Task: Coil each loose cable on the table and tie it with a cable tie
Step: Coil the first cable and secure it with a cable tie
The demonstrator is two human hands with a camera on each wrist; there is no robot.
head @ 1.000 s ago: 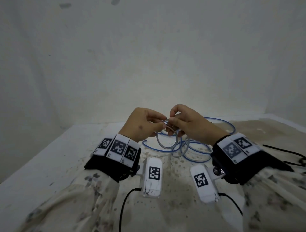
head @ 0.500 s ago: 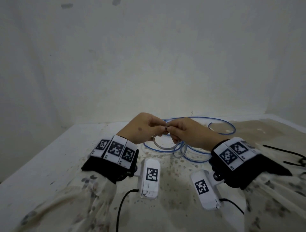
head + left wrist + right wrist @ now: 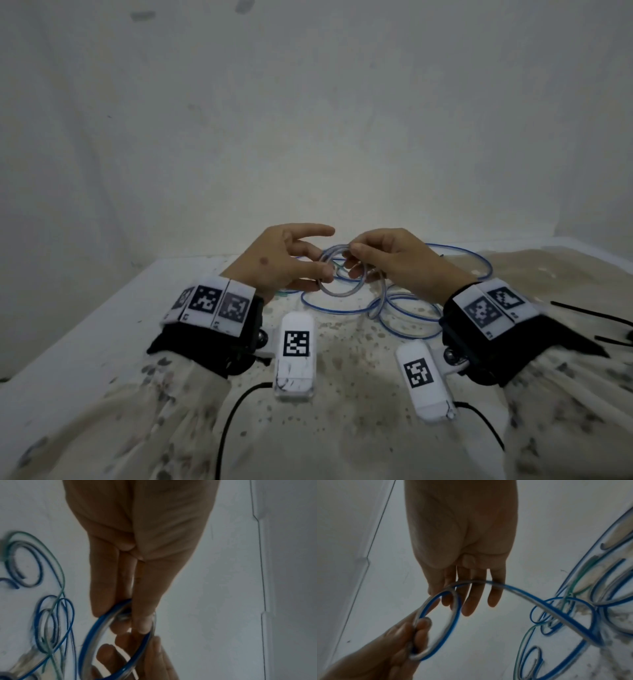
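At the centre of the table [image 3: 102,342], just above its stained surface, both hands meet on one small loop [image 3: 340,274] of the clear-and-blue cable [image 3: 404,308]. The left hand [image 3: 277,267] pinches the loop's 9 o'clock edge between thumb and curled lower fingers, while its index finger sticks out straight toward 3 o'clock, free of the work; in the left wrist view the fingertips [image 3: 142,626] close narrowly on the tubing. That pinch looks meant to keep the finished turn from springing open. The right hand [image 3: 394,263] meets the loop at its 1 o'clock side, fingertips bent down over the strand. In the right wrist view the strand passes across those fingers [image 3: 471,601] and runs off toward 4 o'clock, so this hand seems to be guiding the next length round, not clamping hard; whether the thumb closes under it I cannot tell.

The rest of the cable lies slack on the table from 3 to 5 o'clock of the hands, in wide, overlapping curls, with one big arc [image 3: 479,260] sweeping out toward 2 o'clock. A thin green strand [image 3: 573,586] threads among the blue curls. Holding the coil in the air lets the slack feed up freely. By my judgement coiling has only begun: one turn is made, most of the cable waits. Black strips [image 3: 589,313] at the 3 o'clock edge may be the cable ties, too small to confirm.
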